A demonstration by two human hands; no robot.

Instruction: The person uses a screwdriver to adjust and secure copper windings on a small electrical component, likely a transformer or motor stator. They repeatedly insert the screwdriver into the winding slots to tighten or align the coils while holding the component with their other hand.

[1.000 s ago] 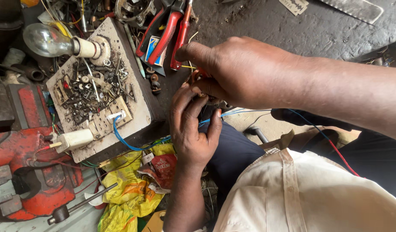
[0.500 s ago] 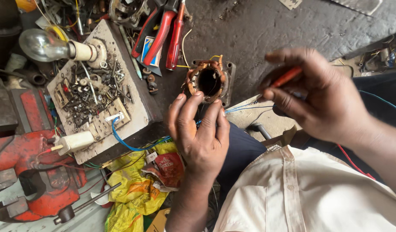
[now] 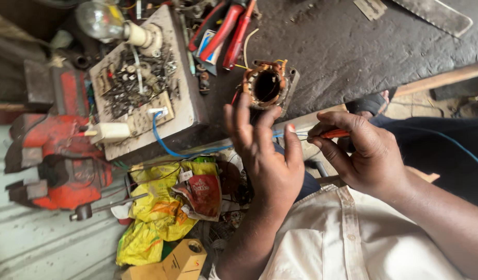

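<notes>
A small motor stator (image 3: 267,85) with copper windings lies on the dark, dirty bench (image 3: 353,52). My left hand (image 3: 262,150) is raised just in front of it, fingers spread and pointing at it, holding nothing that I can see. My right hand (image 3: 360,153) is to the right, near my lap, pinching a thin orange-handled tool (image 3: 333,134) between thumb and fingers. A blue wire (image 3: 293,135) runs between the two hands.
A white board (image 3: 145,88) with a light bulb (image 3: 100,19), loose screws and a plug sits at the left. Red-handled pliers (image 3: 226,28) lie at the top. A red vise (image 3: 52,150) stands far left. Yellow bags (image 3: 156,207) and a box lie below.
My right hand left the stator and drew back right and toward me, holding the orange tool. The left hand lifted its fingers off the stator, which now shows in full.
</notes>
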